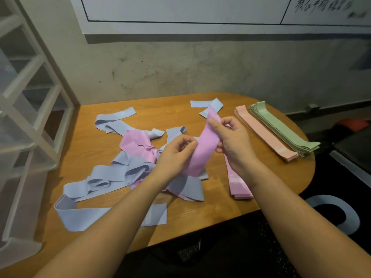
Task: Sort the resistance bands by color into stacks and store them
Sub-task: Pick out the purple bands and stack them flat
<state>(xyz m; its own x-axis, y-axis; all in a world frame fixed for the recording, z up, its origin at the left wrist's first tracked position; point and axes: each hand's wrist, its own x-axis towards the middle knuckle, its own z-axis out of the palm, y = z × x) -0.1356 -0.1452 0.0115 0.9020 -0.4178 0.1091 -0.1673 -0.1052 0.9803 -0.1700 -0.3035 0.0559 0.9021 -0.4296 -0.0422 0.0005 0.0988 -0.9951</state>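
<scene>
Pink stretch fabric ran between both hands: the pink band (204,146) was held up above the wooden table (210,205). The left hand (176,152) pinched its lower part with curled fingers, while the right hand (230,137) gripped its upper edge, thumb pressed against the cloth. Beneath them lay a loose heap of lavender bands (112,173) mixed with pink ones. Near the right wrist sat a pink stack (239,185); farther right, a peach stack (265,133) touched a green stack (285,127).
</scene>
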